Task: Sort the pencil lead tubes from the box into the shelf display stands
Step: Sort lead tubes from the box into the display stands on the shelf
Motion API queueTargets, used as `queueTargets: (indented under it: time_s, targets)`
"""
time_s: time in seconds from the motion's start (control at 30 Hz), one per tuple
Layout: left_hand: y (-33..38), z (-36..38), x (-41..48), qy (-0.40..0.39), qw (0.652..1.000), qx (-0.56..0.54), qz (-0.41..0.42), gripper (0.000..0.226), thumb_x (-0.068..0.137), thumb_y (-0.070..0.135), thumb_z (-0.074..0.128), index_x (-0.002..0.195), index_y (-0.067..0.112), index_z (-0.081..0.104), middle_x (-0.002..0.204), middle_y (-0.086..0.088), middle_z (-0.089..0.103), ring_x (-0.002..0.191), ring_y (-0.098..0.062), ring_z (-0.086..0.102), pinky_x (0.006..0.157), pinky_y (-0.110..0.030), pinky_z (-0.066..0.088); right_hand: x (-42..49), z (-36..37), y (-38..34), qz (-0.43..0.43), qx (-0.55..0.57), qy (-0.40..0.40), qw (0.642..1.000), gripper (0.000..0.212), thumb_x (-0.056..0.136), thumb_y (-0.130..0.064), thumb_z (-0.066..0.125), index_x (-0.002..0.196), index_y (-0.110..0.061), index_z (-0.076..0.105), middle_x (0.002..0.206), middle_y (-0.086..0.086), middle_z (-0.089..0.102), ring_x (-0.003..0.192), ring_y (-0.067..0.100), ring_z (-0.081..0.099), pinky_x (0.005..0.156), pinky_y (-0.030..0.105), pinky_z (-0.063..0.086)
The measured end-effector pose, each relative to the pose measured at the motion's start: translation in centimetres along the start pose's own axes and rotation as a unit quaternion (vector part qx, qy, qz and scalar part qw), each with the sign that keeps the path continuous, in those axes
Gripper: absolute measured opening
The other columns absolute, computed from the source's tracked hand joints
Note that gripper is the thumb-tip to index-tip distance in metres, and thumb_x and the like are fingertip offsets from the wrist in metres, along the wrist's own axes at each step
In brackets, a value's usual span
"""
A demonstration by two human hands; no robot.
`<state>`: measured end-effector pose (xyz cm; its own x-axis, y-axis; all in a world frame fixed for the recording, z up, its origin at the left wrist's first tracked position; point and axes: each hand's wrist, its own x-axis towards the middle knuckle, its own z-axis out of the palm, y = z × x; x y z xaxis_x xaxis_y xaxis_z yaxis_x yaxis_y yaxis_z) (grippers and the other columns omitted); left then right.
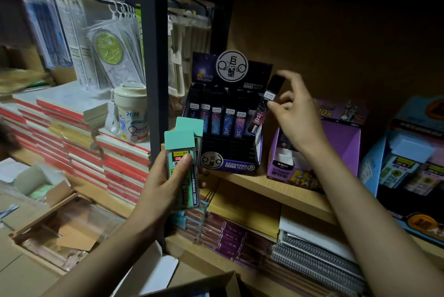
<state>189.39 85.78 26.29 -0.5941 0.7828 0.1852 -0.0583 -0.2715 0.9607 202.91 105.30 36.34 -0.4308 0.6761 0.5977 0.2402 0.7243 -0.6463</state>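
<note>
My left hand (168, 181) grips two clear lead tubes with mint-green caps (186, 159), held upright in front of the shelf post. My right hand (295, 109) pinches a dark constellation-print lead tube (264, 107) with a black cap, tilted, at the right end of the row in the black-and-purple display stand (230, 159). Several similar dark tubes (225, 121) stand in that stand's upper row; its lower slots look dark and empty. The box (204, 287) shows only as a cardboard edge at the bottom of the view.
A purple display stand (346, 143) and a blue one (403, 152) stand to the right on the same wooden shelf (276, 188). Notebooks fill the shelf below. A black upright post (153, 56), stacked red books, a lidded cup (131, 111) and open cartons lie left.
</note>
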Motion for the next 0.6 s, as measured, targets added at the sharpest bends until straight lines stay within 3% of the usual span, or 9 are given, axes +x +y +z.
queueTargets:
  time_s: [0.07,0.13,0.23,0.33,0.4,0.6]
  targets:
    - [0.0,0.1,0.0,-0.001,1.000,0.001,0.001,0.035,0.081,0.039,0.052,0.114,0.027,0.053,0.092,-0.002,0.073,0.069,-0.018,0.071,0.052,-0.024,0.055,0.1,0.3,0.3,-0.027,-0.046,0.006,0.999,0.056,0.087,-0.004,0.062,0.134,-0.028,0.042,0.087,0.004,0.056,0.072,0.016,0.062,0.055,0.007,0.043]
    - [0.0,0.1,-0.1,-0.001,1.000,0.002,0.002,0.037,0.080,0.039,0.052,0.114,0.026,0.053,0.093,-0.004,0.073,0.070,-0.019,0.071,0.052,-0.024,0.055,0.0,0.7,0.4,-0.056,-0.084,0.008,0.995,0.052,0.087,-0.004,0.061,0.132,-0.023,0.045,0.081,-0.005,0.051,0.069,0.013,0.058,0.058,0.012,0.046]
    - [0.0,0.1,0.0,0.003,1.000,0.001,0.004,0.037,0.079,0.040,0.052,0.113,0.027,0.053,0.092,-0.002,0.073,0.070,-0.018,0.072,0.053,-0.024,0.056,0.1,1.3,0.5,-0.088,-0.109,0.014,0.990,0.042,0.088,-0.003,0.061,0.127,-0.012,0.050,0.093,0.006,0.061,0.070,0.019,0.056,0.065,0.019,0.043]
    - [0.0,0.1,0.0,0.008,1.000,0.008,0.005,0.037,0.079,0.040,0.052,0.113,0.026,0.053,0.090,0.000,0.073,0.070,-0.018,0.071,0.054,-0.024,0.056,0.5,1.6,0.6,-0.099,-0.114,0.021,0.988,0.034,0.086,0.001,0.062,0.118,-0.004,0.055,0.110,0.012,0.063,0.091,0.021,0.060,0.078,0.017,0.041]
    - [0.0,0.0,0.0,0.008,1.000,0.013,0.003,0.037,0.079,0.041,0.052,0.113,0.026,0.053,0.091,-0.001,0.072,0.072,-0.019,0.071,0.055,-0.026,0.057,0.7,1.7,0.7,-0.107,-0.133,0.015,0.985,0.032,0.084,0.001,0.063,0.115,-0.003,0.057,0.110,0.014,0.064,0.100,0.024,0.059,0.080,0.014,0.037]
    - [0.0,-0.1,0.0,0.014,1.000,0.022,0.014,0.034,0.080,0.040,0.052,0.111,0.026,0.056,0.095,-0.002,0.072,0.076,-0.021,0.071,0.059,-0.026,0.057,1.1,1.6,0.1,-0.101,-0.113,-0.022,0.988,0.025,0.084,-0.001,0.064,0.108,-0.008,0.063,0.105,0.009,0.065,0.097,0.017,0.058,0.082,0.023,0.044]
